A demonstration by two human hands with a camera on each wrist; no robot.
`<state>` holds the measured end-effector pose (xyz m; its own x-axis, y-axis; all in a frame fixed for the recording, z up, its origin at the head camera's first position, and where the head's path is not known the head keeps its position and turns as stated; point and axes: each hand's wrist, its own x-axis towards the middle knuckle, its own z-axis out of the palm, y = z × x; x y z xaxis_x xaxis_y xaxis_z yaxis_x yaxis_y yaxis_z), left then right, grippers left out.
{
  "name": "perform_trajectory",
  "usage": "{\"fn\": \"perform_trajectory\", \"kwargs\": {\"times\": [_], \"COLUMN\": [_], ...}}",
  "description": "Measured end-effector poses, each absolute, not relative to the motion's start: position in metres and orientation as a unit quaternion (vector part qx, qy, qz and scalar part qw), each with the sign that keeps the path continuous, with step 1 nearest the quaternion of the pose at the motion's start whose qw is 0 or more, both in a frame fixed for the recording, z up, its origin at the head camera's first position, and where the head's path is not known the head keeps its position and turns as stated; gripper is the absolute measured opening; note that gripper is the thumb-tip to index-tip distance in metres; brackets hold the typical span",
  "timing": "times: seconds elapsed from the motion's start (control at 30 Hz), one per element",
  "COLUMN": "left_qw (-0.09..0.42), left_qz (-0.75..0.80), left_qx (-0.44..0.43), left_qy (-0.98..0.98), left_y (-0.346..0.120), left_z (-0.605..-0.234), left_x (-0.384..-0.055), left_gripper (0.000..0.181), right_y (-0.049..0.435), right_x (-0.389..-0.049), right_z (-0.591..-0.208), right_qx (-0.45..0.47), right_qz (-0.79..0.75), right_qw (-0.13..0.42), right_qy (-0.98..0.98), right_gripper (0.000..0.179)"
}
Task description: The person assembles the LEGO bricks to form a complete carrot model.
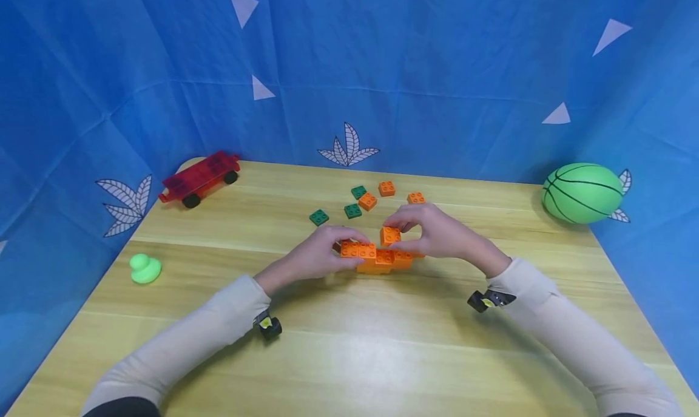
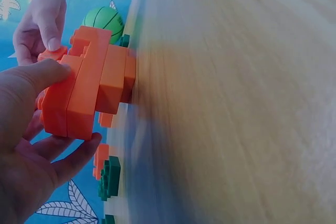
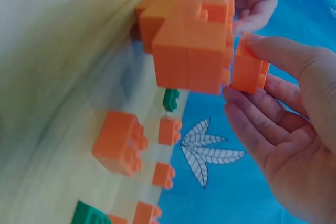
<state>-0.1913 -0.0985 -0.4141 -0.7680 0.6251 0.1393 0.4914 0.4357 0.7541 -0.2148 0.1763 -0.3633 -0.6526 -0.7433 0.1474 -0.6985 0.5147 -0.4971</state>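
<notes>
Several orange toy bricks are joined into a stepped block structure [image 1: 374,265] at the middle of the table. My left hand [image 1: 319,253] grips its left end, thumb on the near side and fingers behind. My right hand [image 1: 437,229] pinches a single orange brick [image 1: 390,236] between thumb and fingers, just above the structure. In the right wrist view that brick [image 3: 247,69] stands very close to the studs of the structure [image 3: 189,45]; whether they touch, I cannot tell. The left wrist view shows the structure's [image 2: 84,87] stepped underside, widest where my left hand [image 2: 26,145] holds it.
Loose green bricks [image 1: 319,217] and orange bricks [image 1: 386,189] lie behind the hands. A red wheeled toy [image 1: 199,177] stands back left, a green toy duck [image 1: 144,269] at left, a green ball [image 1: 582,193] back right. Blue cloth [image 1: 437,71] hangs around the table.
</notes>
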Motion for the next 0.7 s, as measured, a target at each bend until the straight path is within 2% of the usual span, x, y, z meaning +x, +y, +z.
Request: {"fn": "perform_trajectory", "kwargs": {"times": [0.7], "left_qw": [0.092], "left_qz": [0.424], "left_qx": [0.335], "left_qy": [0.836], "left_y": [-0.1], "left_z": [-0.416], "left_x": [-0.196], "left_gripper": [0.036], "right_y": [0.164], "right_x": [-0.21], "right_z": [-0.365], "right_qx": [-0.436], "right_qz": [-0.242], "right_qw": [0.091], "right_qy": [0.862], "right_gripper": [0.021]}}
